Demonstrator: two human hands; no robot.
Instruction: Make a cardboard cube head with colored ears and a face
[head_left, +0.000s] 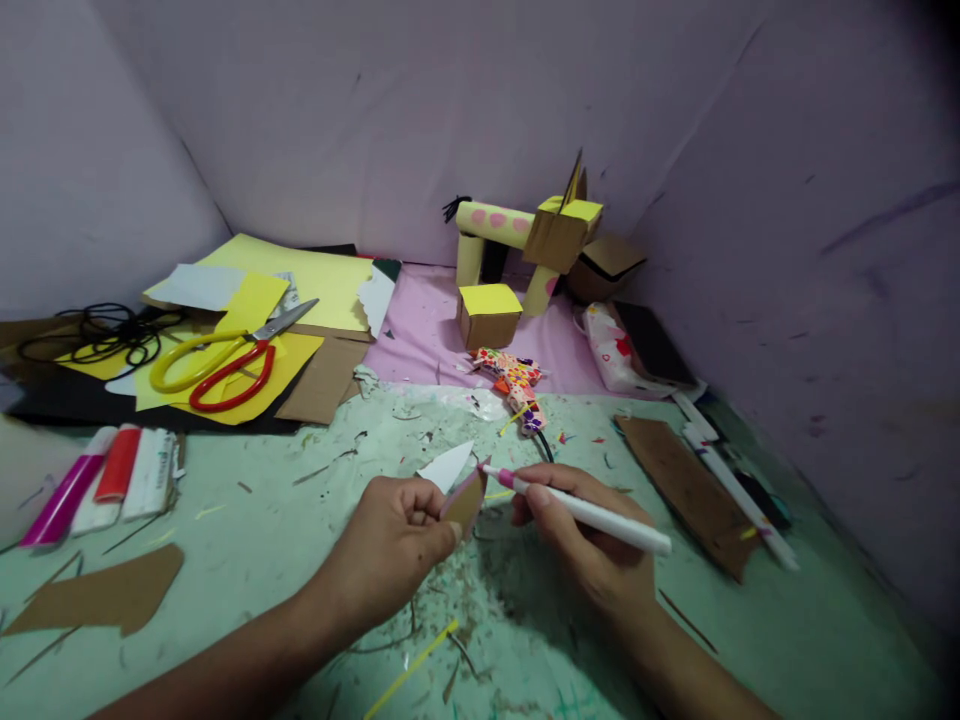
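Cardboard piece: a small, flat cutout (468, 502), brown on its broad face and pink along its edge, narrowing to a point at the upper right; it is raised over the middle of the green tabletop (300, 560), between my hands.
My left hand: my thumb and curled fingers (409, 525) pinch the lower part of the cardboard piece.
My right hand: my fingers (574, 545) close around one marker, gripping it like a pen.
Marker: one, white-bodied with a pink collar (592, 512), its tip at the point of the cardboard.
White paper: one pointed piece (448, 465), just behind the cardboard.
Scissors: one pair (261, 337), one handle loop yellow, one red, blades apart, lying on coloured sheets at left.
Tubes: one magenta (66, 500) and one red-and-white (117, 465); the white ones beside them are hard to count.
Box: one, brown with a yellow top (490, 318).
Spotted figure: one, yellow-bodied (499, 222), three pink spots showing along its body, behind the box.
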